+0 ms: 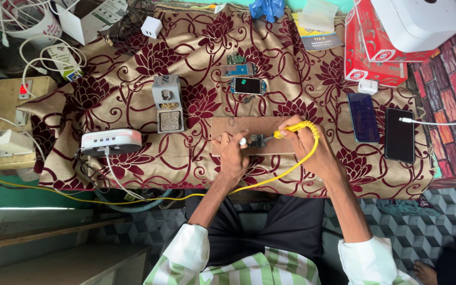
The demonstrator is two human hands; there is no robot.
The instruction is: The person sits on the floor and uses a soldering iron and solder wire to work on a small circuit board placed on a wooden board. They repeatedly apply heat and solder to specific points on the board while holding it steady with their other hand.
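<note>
The work surface is a table draped in a beige woven cloth with dark red flower patterns (133, 68). On it, near the front edge, a flat rectangular brown wooden board (228, 126) is laid with its long axis running left to right.

A small green-grey circuit board (258, 140) is seated on the wooden board, between the two hands. It is judged to be light, rigid and fragile, with small parts on its face; it is best held by its bare edges, with no pressure on the components. Its long axis cannot be told at this size.

A yellow-handled soldering iron with a yellow cord (296, 126) is gripped in the right hand (307, 142), fingers closed around the handle in a pen hold. The iron's long axis runs roughly left to right, slightly downward, with the tip pointed left toward the circuit board. It is judged light and stiff; only the insulated handle should be held. The cord trails off to the left over the table edge.

The left hand (232, 155) is curled beside the circuit board, fingers closed on a small white-tipped object (243, 141) whose kind cannot be told.
</note>
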